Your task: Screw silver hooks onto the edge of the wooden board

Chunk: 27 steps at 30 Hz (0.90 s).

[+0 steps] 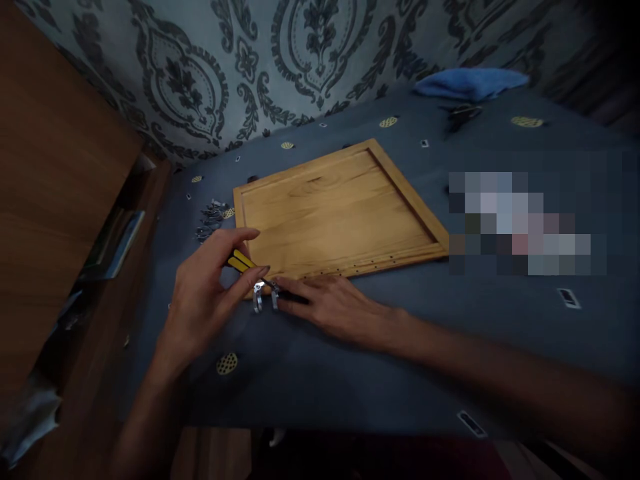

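My left hand (200, 297) is closed round the yellow and black handle of a screwdriver (242, 261). Its shaft slants down to the right, the tip meeting a small shiny metal clip (275, 296) at the near edge of a framed wooden panel (320, 213). Beside that clip, a second metal clip (257, 297) sits on the same edge, near the panel's left corner. My right hand (340, 307) lies low along the edge, its fingertips pinching the clip under the screwdriver tip. A dark strip between those fingers is unclear. Small dark holes run along the near edge.
A pile of small metal pieces (211, 219) lies left of the panel on a dark blue patterned cloth (360, 380). Farther back are a blue cloth (473, 83) and a dark object (460, 117). Wooden furniture (60, 133) stands at left; a blurred-out patch covers the right.
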Motion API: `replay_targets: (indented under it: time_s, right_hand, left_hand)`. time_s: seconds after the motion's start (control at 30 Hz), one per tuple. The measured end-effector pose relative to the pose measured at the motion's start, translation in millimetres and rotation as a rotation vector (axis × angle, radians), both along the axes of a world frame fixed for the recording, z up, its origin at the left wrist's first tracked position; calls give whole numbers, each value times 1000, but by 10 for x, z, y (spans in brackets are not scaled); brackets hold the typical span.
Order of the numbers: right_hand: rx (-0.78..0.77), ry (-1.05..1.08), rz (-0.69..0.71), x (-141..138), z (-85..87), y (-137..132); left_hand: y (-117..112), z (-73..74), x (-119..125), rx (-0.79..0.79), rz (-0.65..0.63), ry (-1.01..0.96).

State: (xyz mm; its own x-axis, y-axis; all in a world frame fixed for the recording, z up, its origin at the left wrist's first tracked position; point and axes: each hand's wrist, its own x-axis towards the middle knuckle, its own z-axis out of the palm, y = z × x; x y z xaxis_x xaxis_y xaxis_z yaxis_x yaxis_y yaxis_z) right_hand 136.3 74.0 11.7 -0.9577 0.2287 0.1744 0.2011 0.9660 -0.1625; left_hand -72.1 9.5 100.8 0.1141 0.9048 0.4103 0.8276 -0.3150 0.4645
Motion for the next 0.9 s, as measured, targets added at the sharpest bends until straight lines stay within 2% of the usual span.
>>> replay_targets:
  time_s: [0.27,0.4,0.73,0.9]
  right_hand:
    - [4,-17,-1,0,2,3]
    - [-9,5,2,10,1,3]
    - [-81,41,17,11,-16,12]
    - [-62,30,9,7,-9,4]
  left_hand:
    - [7,-79,-58,-1,31,-225]
    - [26,-60,-40,-43,4,-281]
    - [-7,144,-62,-329,-160,-279]
    - [24,129,-55,-277,-124,-215]
